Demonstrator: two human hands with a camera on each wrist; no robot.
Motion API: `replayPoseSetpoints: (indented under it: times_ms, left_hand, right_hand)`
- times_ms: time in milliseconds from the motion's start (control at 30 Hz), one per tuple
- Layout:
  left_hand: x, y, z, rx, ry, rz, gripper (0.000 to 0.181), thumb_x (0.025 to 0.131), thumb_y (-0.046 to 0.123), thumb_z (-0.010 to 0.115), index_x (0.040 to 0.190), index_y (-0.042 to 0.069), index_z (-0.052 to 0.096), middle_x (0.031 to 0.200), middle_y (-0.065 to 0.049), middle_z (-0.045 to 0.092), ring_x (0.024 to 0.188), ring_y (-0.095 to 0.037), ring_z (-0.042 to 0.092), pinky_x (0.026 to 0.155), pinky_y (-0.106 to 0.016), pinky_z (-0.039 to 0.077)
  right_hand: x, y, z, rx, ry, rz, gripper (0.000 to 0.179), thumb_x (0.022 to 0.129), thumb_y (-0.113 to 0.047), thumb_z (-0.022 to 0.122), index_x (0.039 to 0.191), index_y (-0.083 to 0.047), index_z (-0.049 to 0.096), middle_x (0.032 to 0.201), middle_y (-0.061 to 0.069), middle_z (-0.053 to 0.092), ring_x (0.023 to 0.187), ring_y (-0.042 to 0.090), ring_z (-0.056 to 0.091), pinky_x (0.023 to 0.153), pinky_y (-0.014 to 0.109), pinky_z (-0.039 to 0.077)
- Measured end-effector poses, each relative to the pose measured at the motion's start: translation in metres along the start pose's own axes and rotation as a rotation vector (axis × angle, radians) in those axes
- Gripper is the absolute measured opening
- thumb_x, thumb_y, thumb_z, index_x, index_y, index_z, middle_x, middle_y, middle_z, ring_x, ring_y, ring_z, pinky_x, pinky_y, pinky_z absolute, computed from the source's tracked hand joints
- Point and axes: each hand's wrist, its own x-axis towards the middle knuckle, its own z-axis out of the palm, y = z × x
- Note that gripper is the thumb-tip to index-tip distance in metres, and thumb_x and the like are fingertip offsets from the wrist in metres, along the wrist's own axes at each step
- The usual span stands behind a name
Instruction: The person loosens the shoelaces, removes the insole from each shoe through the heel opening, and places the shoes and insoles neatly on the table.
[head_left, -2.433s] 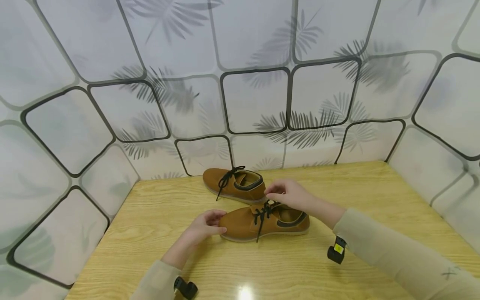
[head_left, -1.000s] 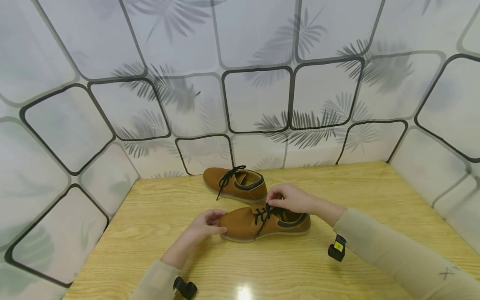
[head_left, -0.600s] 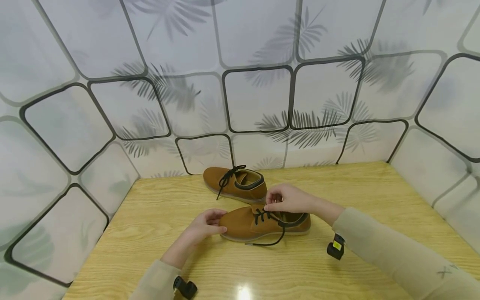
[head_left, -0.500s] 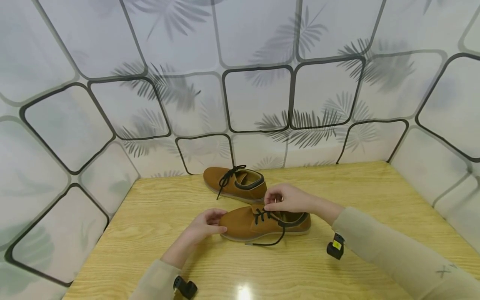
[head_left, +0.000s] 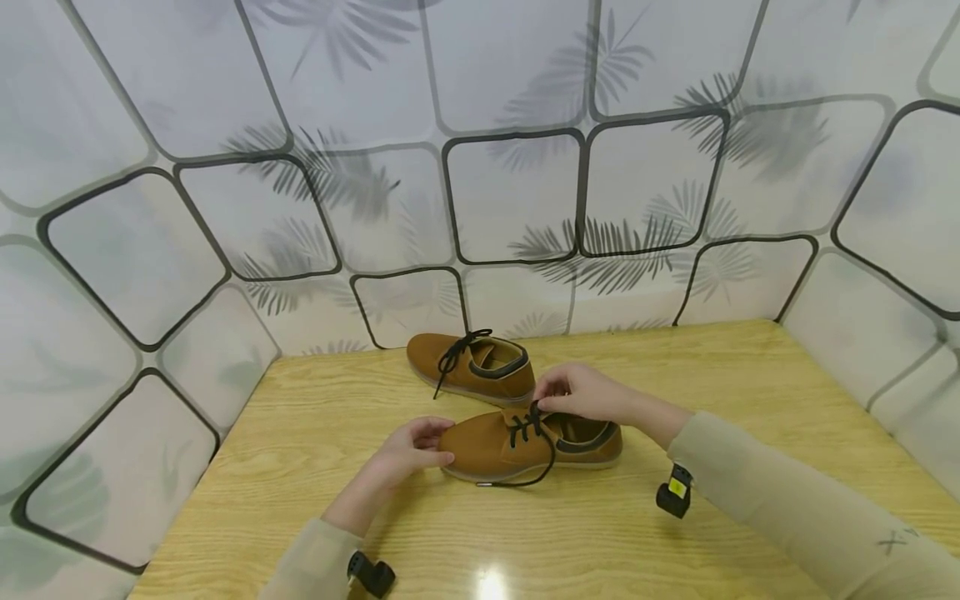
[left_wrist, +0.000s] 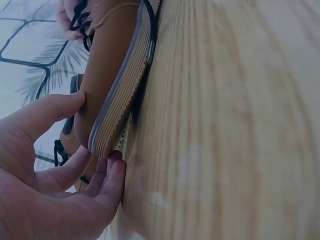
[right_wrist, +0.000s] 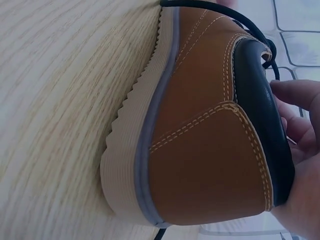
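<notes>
A tan lace-up shoe [head_left: 480,448] with a dark collar lies on the wooden table, toe to the left. My left hand [head_left: 405,450] holds its toe, thumb on the upper and fingers around the tip, as the left wrist view shows. Above the tongue, my right hand [head_left: 588,393] pinches the black shoelace [head_left: 551,458] between thumb and fingers; the exact grip is partly hidden. The lace's loose end curves down the near side onto the table. In the right wrist view the heel [right_wrist: 210,170] fills the middle, with the right thumb close to the collar.
A matching shoe [head_left: 468,367], its lace tied in a bow, stands just behind, near the back edge of the table [head_left: 337,492]. A patterned curtain [head_left: 517,200] surrounds the table at the back and sides.
My right hand came down to the laces and pinched one. The loose lace end went from hanging at the shoe's side to lying on the table, then shifted slightly left. The left hand stayed put.
</notes>
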Motion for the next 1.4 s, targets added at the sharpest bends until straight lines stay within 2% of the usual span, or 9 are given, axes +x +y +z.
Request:
replayPoseSetpoints:
  times_ms: [200, 333, 533, 733, 900, 1033, 1200, 1300, 1400]
  left_hand:
    - [0.0004, -0.001, 0.0, -0.002, 0.001, 0.002, 0.054, 0.09, 0.001, 0.079, 0.14, -0.007, 0.059, 0.137, -0.024, 0.065, 0.112, -0.02, 0.064, 0.093, -0.025, 0.05]
    - [0.0007, -0.0012, -0.0001, 0.004, 0.0, 0.006, 0.054, 0.091, 0.001, 0.079, 0.14, -0.007, 0.059, 0.137, -0.024, 0.064, 0.112, -0.02, 0.063, 0.092, -0.025, 0.051]
    - [0.0011, -0.001, -0.0003, 0.004, 0.001, 0.001, 0.054, 0.09, 0.001, 0.079, 0.14, -0.007, 0.059, 0.137, -0.023, 0.064, 0.111, -0.02, 0.062, 0.092, -0.025, 0.05]
    - [0.0009, -0.0004, -0.0002, 0.002, 0.003, -0.008, 0.054, 0.091, 0.001, 0.079, 0.14, -0.007, 0.06, 0.137, -0.022, 0.064, 0.111, -0.02, 0.061, 0.092, -0.024, 0.05]
    - [0.0007, 0.0, -0.0004, -0.001, 0.001, -0.006, 0.054, 0.09, 0.001, 0.078, 0.14, -0.007, 0.059, 0.136, -0.023, 0.064, 0.11, -0.02, 0.062, 0.092, -0.025, 0.05]
    - [0.0, 0.0007, -0.0005, 0.0, -0.001, -0.004, 0.054, 0.091, 0.001, 0.078, 0.141, -0.008, 0.059, 0.137, -0.024, 0.064, 0.112, -0.021, 0.062, 0.093, -0.024, 0.05]
    - [-0.0013, 0.0018, 0.0, 0.004, 0.0, -0.011, 0.055, 0.091, 0.002, 0.079, 0.141, -0.007, 0.059, 0.138, -0.023, 0.064, 0.114, -0.022, 0.062, 0.094, -0.025, 0.049]
    - [-0.0015, 0.002, 0.0003, 0.008, 0.002, -0.014, 0.054, 0.091, 0.002, 0.079, 0.141, -0.006, 0.059, 0.138, -0.023, 0.064, 0.114, -0.022, 0.062, 0.094, -0.025, 0.049]
    - [-0.0011, 0.0018, 0.0004, 0.009, 0.006, -0.016, 0.054, 0.09, 0.001, 0.079, 0.14, -0.006, 0.06, 0.137, -0.022, 0.064, 0.113, -0.022, 0.062, 0.094, -0.025, 0.048]
  right_hand:
    - [0.0012, 0.0003, -0.0007, 0.023, 0.031, 0.054, 0.007, 0.102, -0.005, 0.068, 0.102, -0.001, 0.074, 0.105, 0.012, 0.076, 0.089, 0.011, 0.067, 0.082, 0.027, 0.055]
    - [0.0016, -0.0025, -0.0015, -0.025, 0.003, 0.035, 0.008, 0.102, -0.009, 0.068, 0.1, -0.004, 0.074, 0.096, 0.006, 0.075, 0.084, 0.01, 0.065, 0.079, 0.027, 0.054]
    - [0.0038, -0.0071, -0.0007, -0.06, -0.05, 0.017, 0.015, 0.102, -0.023, 0.072, 0.095, -0.01, 0.073, 0.084, -0.002, 0.069, 0.073, 0.011, 0.056, 0.07, 0.027, 0.049]
    - [0.0051, -0.0068, 0.001, -0.081, -0.042, -0.004, 0.014, 0.101, -0.021, 0.072, 0.094, -0.009, 0.074, 0.084, 0.0, 0.068, 0.071, 0.009, 0.055, 0.067, 0.027, 0.048]
    - [0.0043, -0.004, 0.0, -0.021, -0.034, -0.009, 0.011, 0.102, -0.015, 0.07, 0.097, -0.007, 0.075, 0.094, 0.005, 0.072, 0.077, 0.012, 0.06, 0.072, 0.028, 0.052]
    - [0.0023, -0.0018, -0.0016, 0.075, 0.006, 0.036, 0.012, 0.103, -0.012, 0.068, 0.101, -0.002, 0.074, 0.101, 0.007, 0.073, 0.086, 0.015, 0.063, 0.079, 0.031, 0.054]
    - [0.0003, -0.0008, -0.0041, 0.133, 0.061, 0.102, 0.018, 0.105, -0.015, 0.065, 0.106, 0.001, 0.072, 0.096, 0.008, 0.068, 0.08, 0.014, 0.055, 0.071, 0.028, 0.049]
    - [-0.0001, -0.0003, -0.0057, 0.147, 0.062, 0.126, 0.017, 0.106, -0.016, 0.064, 0.106, 0.0, 0.071, 0.09, 0.007, 0.061, 0.073, 0.013, 0.049, 0.066, 0.027, 0.045]
    - [-0.0005, -0.003, -0.007, 0.137, 0.047, 0.127, 0.018, 0.106, -0.015, 0.062, 0.108, 0.001, 0.071, 0.088, 0.005, 0.061, 0.072, 0.012, 0.049, 0.065, 0.028, 0.045]
